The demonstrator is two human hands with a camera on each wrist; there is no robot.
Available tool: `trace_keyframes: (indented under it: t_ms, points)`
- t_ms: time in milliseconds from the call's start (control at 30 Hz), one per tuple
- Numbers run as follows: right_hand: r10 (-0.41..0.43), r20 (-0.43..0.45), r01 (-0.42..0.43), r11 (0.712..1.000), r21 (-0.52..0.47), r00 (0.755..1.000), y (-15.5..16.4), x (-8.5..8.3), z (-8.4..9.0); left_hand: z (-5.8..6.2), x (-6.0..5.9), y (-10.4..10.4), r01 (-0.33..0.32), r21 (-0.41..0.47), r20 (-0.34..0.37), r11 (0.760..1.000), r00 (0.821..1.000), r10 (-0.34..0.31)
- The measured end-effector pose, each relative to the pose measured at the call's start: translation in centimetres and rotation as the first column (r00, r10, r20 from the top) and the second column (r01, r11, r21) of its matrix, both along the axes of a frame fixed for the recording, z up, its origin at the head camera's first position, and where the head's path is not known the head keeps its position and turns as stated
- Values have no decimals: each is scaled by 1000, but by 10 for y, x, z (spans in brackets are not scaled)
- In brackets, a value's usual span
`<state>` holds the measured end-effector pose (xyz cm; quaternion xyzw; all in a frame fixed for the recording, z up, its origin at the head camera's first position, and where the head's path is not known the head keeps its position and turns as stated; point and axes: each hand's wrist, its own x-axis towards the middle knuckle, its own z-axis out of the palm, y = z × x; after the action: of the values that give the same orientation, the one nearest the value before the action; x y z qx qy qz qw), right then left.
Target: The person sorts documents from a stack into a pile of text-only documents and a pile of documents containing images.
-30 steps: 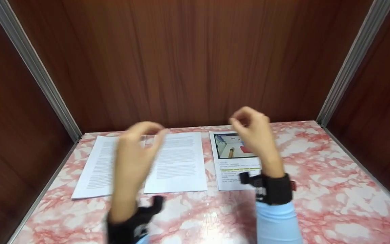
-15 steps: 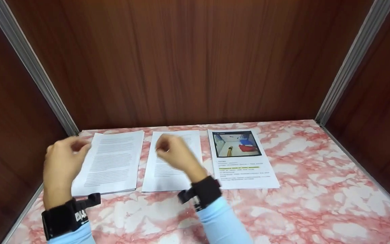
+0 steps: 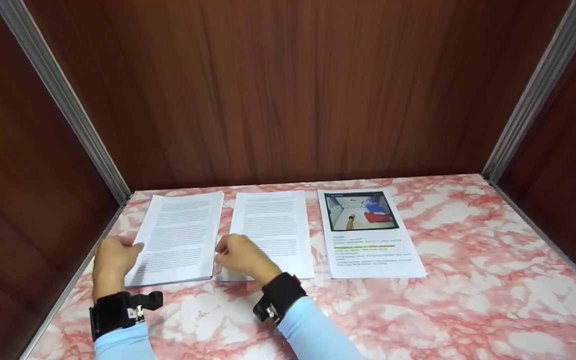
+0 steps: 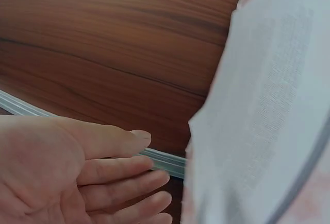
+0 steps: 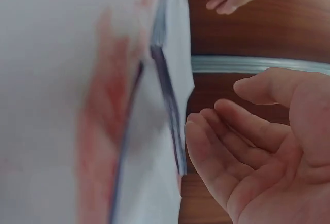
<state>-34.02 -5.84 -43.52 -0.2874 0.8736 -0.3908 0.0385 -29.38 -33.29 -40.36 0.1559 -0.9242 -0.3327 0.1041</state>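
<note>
A thick stack of printed paper (image 3: 183, 225) lies at the left of the table, its thickness showing along the edge. My left hand (image 3: 115, 257) hovers at the left side of this stack. In the left wrist view its fingers (image 4: 124, 190) are relaxed, with a gap to the paper. My right hand (image 3: 243, 255) is at the stack's lower right side and covers the near left corner of the middle paper stack (image 3: 273, 215). The right wrist view shows loosely bent fingers (image 5: 206, 154) near the left stack's edge, with nothing in the palm; contact cannot be told.
Farther right lies a printed sheet (image 3: 373, 255) with a colour picture and a yellow highlighted line. The table (image 3: 478, 300) has a red and white marbled top. Brown wood-grain panels (image 3: 308, 90) with metal corner strips (image 3: 538, 90) enclose it at the back and sides.
Both hands have swung left and come down from above the papers to either side of the left stack. The papers lie as before.
</note>
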Motion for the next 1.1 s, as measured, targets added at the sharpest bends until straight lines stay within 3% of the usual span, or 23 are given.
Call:
trace_keyframes:
  t_ms: [233,533,700,867,1100]
  points:
    - [27,13,-28,998,61,1000,-10,7,-11,-12,-3,-7,22,10,74,1000,997,-23]
    - [58,0,-58,993,102,998,-14,10,-12,-16,1,-3,28,83,180,996,983,-42]
    - [57,12,-58,993,106,998,-14,12,-11,-12,1,-2,40,28,171,999,984,-45]
    - [59,8,-59,995,86,998,-11,15,-6,-8,1,-1,3,-26,143,1000,990,0]
    - [-5,63,5,1000,1,998,-8,14,-7,-8,5,-1,-62,-1,133,998,989,61]
